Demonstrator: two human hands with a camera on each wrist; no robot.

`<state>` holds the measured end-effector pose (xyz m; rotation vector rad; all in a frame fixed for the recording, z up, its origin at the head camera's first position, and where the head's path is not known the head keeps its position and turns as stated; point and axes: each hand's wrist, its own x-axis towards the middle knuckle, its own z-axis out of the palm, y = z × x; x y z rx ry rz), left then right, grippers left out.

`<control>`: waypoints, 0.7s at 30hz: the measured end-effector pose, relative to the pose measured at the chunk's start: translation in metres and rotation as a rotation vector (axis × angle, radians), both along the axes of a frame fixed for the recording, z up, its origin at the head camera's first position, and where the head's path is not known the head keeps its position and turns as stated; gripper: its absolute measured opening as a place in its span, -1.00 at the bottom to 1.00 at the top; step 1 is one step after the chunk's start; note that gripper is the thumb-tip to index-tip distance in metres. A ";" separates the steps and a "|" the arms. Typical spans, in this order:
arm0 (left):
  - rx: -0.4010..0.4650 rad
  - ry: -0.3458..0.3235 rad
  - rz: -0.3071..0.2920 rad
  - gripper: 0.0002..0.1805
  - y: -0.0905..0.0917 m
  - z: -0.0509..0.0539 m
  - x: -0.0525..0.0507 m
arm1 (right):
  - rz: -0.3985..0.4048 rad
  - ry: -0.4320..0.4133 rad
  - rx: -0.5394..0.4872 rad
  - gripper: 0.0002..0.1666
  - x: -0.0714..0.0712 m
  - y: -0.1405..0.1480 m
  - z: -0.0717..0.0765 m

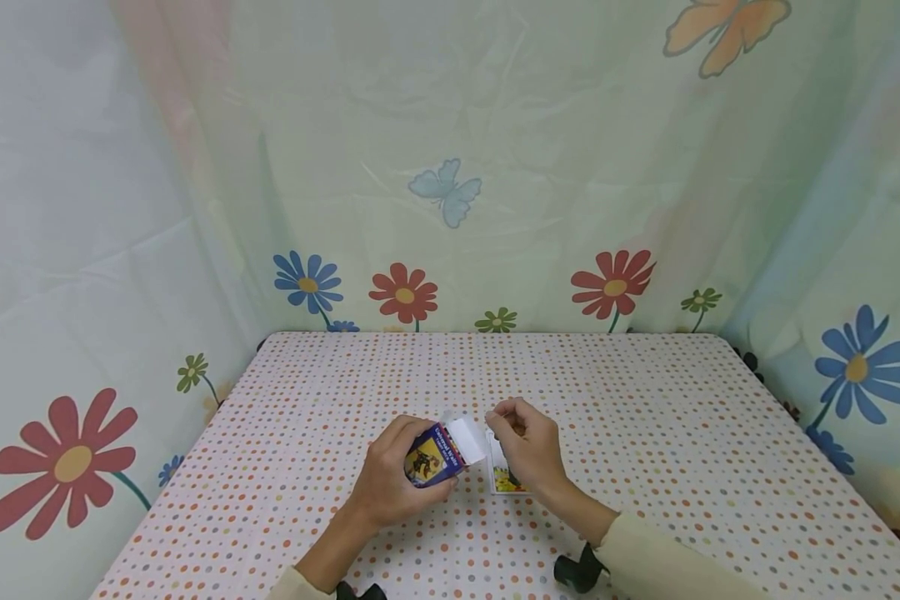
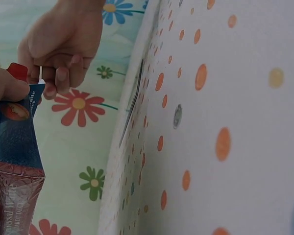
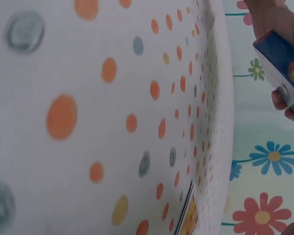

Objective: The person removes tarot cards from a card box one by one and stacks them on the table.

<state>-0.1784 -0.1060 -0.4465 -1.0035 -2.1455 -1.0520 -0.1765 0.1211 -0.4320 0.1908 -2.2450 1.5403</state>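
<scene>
In the head view, my left hand [image 1: 390, 467] grips a dark blue tarot card box [image 1: 429, 460] with a yellow picture on its front. The box is tilted, and its white end flap [image 1: 467, 440] stands out toward the right. My thumb lies on the box in the left wrist view. My right hand [image 1: 528, 446] hovers just right of the flap, its fingers loosely curled, with nothing visible in them. Below that hand, a small stack of picture cards [image 1: 504, 482] lies on the table, partly hidden by it. In the right wrist view, the cards [image 3: 188, 215] show edge-on.
A dotted cloth [image 1: 615, 392] covers the table. Floral curtains [image 1: 525, 192] hang behind it and along both sides. Black wrist devices [image 1: 579, 570] show near both forearms at the front.
</scene>
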 end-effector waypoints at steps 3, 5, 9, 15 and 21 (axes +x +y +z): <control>0.000 0.000 -0.001 -0.25 0.000 0.001 0.000 | 0.020 0.000 -0.021 -0.94 0.002 -0.003 0.000; -0.001 -0.002 -0.003 -0.25 0.000 0.001 0.000 | 0.034 0.004 -0.030 -0.94 0.002 -0.005 0.000; -0.003 0.002 -0.008 -0.26 0.000 0.001 0.000 | 0.084 0.035 -0.048 -0.94 0.004 -0.007 0.000; -0.005 0.005 -0.007 -0.25 0.001 0.000 0.000 | 0.087 0.163 -0.022 -0.94 0.007 -0.011 0.003; -0.004 0.005 -0.010 -0.23 0.001 0.000 0.001 | 0.108 0.194 -0.008 -0.95 0.013 -0.019 0.013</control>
